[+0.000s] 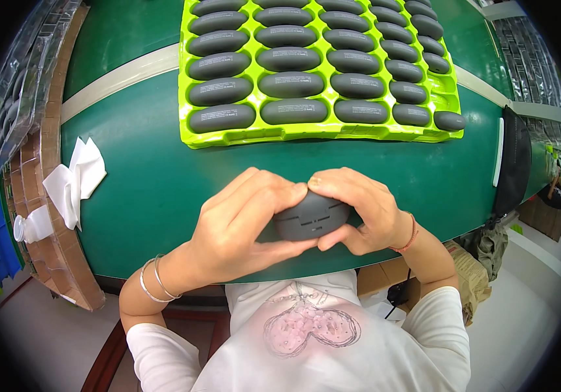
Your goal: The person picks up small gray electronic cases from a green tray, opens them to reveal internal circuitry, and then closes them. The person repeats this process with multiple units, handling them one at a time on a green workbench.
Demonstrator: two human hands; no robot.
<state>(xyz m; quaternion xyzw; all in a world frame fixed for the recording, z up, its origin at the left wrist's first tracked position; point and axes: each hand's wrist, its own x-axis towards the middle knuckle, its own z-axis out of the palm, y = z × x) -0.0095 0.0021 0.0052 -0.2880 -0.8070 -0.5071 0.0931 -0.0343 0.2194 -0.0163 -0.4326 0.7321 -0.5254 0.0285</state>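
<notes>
A dark grey rounded case, about the shape of an earbud charging case, is held between both hands above the green table's near edge. A seam and small slots show on its visible side. My left hand grips its left end, thumb below and fingers on top. My right hand grips the right end the same way, its fingertips meeting the left ones at the top. Beyond the hands lies a bright lime-green tray with rows of similar dark cases. One case sits tilted at the tray's near right corner.
A crumpled white cloth lies at the table's left. A small white bottle lies by a divided cardboard box along the left edge. At the right edge hangs a black bag. The green table spreads around the tray.
</notes>
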